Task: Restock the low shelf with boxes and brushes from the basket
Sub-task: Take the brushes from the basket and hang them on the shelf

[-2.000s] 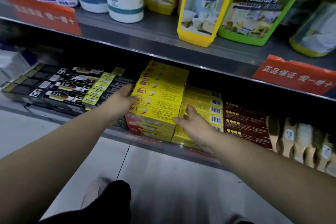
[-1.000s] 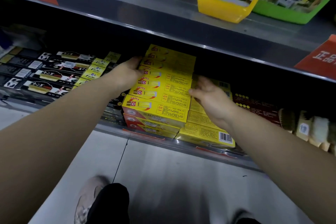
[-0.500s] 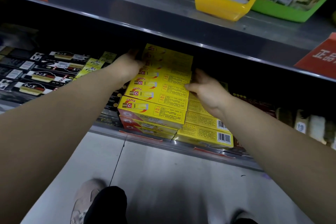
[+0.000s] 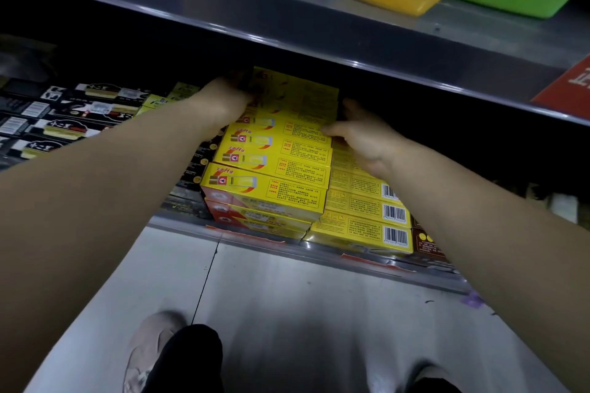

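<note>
Bracketing the far yellow boxes (image 4: 287, 150) on the low shelf (image 4: 319, 250), left hand (image 4: 223, 102) fingers hidden, right hand (image 4: 360, 134) loosely curled against them; rows look stocked, basket unseen

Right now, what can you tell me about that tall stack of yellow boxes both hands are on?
The stack of yellow boxes sits on the low shelf: flat cardboard cartons, yellow tops with red logos and printed panels, red-orange front ends. Several rows run back under the upper shelf. The left hand touches its left side near the back, the right hand its right edge. A lower yellow pile adjoins it.
</note>
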The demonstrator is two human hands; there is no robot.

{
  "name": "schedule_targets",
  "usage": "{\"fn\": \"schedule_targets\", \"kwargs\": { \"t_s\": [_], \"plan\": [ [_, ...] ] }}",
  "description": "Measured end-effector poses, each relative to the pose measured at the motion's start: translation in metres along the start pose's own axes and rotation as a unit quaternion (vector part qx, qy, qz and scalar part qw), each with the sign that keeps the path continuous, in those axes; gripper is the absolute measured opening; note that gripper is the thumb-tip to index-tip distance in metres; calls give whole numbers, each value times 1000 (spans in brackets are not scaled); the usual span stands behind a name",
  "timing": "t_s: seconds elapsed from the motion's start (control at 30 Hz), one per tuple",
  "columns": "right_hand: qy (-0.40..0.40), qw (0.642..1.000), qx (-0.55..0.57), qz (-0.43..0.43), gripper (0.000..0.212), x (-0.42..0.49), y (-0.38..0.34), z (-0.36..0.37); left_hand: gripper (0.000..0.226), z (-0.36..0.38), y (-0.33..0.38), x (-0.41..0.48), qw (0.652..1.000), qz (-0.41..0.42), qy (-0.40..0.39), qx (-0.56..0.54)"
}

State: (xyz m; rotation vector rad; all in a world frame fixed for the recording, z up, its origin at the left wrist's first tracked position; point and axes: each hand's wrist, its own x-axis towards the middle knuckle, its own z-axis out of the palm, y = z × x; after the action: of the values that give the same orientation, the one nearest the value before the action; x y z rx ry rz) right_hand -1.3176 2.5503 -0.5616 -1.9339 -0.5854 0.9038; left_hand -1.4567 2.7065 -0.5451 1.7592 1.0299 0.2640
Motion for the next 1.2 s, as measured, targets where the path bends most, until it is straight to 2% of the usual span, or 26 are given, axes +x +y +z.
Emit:
{"fn": "schedule_targets", "kwargs": {
  "t_s": [0.17,0.27,0.33,0.43,0.63,0.8,1.2],
  "plan": [
    [-9,1000,19,-3,81,0,4,1,29,0,-1,0,1000,3,-17,-25],
    [14,999,48,-1,84,-13,3,-1,21,-8,-8,-2,998,6,-14,-63],
    [21,999,47,-3,85,-33,6,-1,32,-20,-17,-9,998,38,-10,-57],
    [-17,1000,23,-3,84,-72,15,0,45,-37,-32,-39,996,69,-28,-49],
    [-84,996,-12,15,87,-109,19,7,50,-31,-46,-99,994,47,-82,-54],
    [-95,994,-44,-2,73,-108,12,19,62,-17,-45,-104,995,35,-93,-2],
    [-89,993,-77,15,85,-111,6,22,61,-18,-47,-101,994,41,-99,0]
  ]
}}
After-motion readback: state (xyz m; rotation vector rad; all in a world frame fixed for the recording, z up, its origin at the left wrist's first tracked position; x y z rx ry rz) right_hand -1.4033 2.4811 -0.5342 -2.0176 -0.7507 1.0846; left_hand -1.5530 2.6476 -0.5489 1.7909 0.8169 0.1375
